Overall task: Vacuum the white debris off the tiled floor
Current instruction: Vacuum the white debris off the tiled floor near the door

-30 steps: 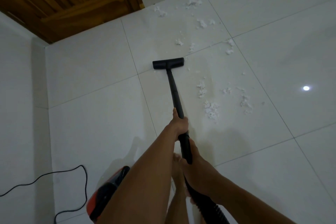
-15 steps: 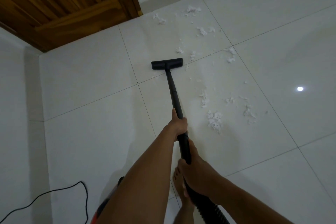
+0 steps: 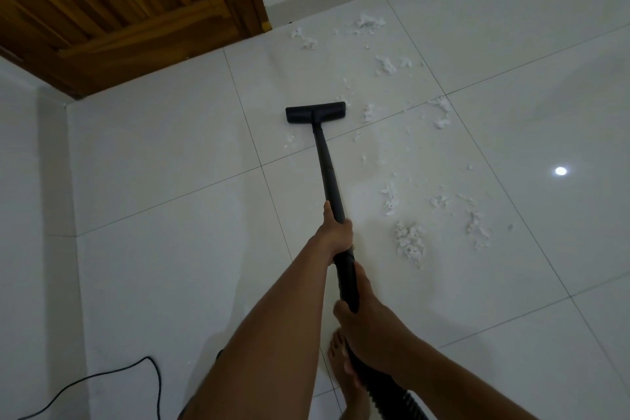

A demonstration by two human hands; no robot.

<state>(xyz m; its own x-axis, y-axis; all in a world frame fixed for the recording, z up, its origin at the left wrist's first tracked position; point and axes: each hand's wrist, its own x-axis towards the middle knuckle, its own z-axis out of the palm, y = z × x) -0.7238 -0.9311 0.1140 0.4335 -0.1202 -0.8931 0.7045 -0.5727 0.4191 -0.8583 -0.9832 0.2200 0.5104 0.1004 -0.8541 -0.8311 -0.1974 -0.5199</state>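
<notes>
White debris (image 3: 410, 242) lies in clumps across the tiled floor (image 3: 170, 164), mostly right of my nozzle (image 3: 315, 112), some up by the wooden door (image 3: 119, 10). My left hand (image 3: 335, 232) wraps the wand (image 3: 327, 167) higher up; my right hand (image 3: 368, 314) grips it lower, near the hose (image 3: 392, 399). If I sweep sideways too fast, the nozzle's edge may scatter the fluff rather than swallow it, and the black cord (image 3: 136, 368) at my left could snag.

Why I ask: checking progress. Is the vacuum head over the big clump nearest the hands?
No, the vacuum head rests well apart from that clump.
</notes>
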